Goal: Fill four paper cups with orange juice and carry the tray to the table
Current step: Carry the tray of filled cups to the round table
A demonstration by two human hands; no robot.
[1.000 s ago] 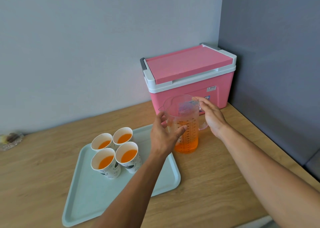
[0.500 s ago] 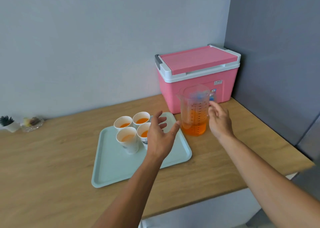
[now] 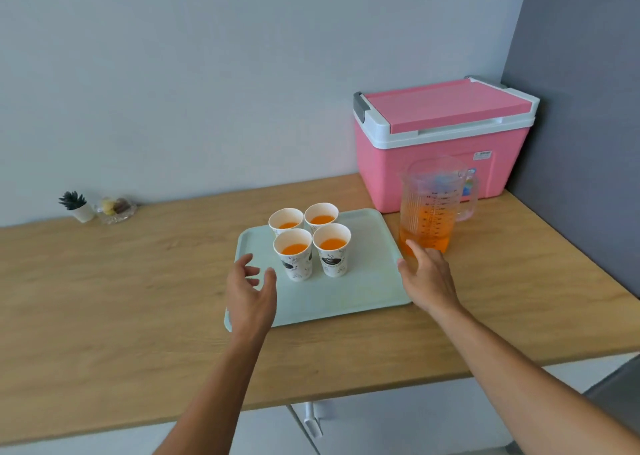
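Several white paper cups point(image 3: 313, 243) with orange juice stand in a square on the far half of a pale green tray point(image 3: 367, 281) on the wooden counter. A clear measuring jug point(image 3: 431, 205), partly full of juice, stands upright just right of the tray. My left hand point(image 3: 250, 293) hovers over the tray's left edge, fingers spread, holding nothing. My right hand point(image 3: 427, 278) hovers at the tray's right edge, in front of the jug, fingers apart and empty.
A pink cooler box point(image 3: 440, 139) with its lid closed sits in the back right corner, behind the jug. A small potted plant point(image 3: 76, 205) and a glass dish point(image 3: 116, 208) stand at the far left against the wall. The counter's front edge point(image 3: 311, 397) lies below my arms.
My right hand has let go of the jug and dropped to the tray's right edge. My left hand has moved left to the tray's left side. The view has pulled back.
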